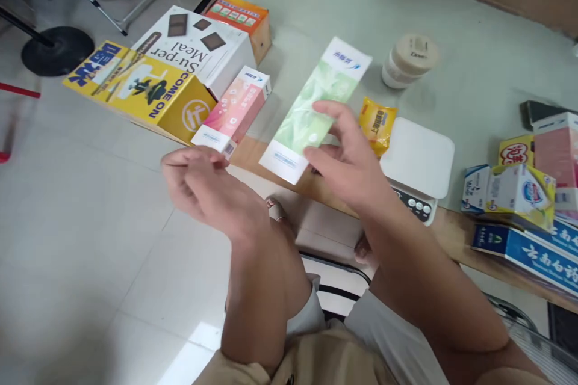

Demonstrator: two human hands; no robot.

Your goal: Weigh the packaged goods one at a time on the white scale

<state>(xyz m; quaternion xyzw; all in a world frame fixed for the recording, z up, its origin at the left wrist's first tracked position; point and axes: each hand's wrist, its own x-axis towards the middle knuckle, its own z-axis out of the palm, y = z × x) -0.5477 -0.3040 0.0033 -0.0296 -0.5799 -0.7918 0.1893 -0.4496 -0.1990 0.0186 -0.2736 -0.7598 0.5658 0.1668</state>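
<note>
My right hand [345, 156] holds a slim green and white box [311, 111] between thumb and fingers, tilted above the table's near edge. My left hand [198, 183] is beside it, fingers curled together, and I see nothing in them. Just beyond those fingers lies a pink and white box [237, 109] at the table edge, its near end partly overlapped by the hand. To the right of the held box are a small yellow packet [378, 123] and a white kitchen scale [419, 156] with dark buttons along its front.
On the left stand a yellow box [144, 87], a white Super Meal box [194, 42] and an orange box [241, 15]. Behind the scale sits a lidded tub [410, 60]. Several boxes, including a soap box [519, 189] and blue cartons [542, 258], are stacked at right.
</note>
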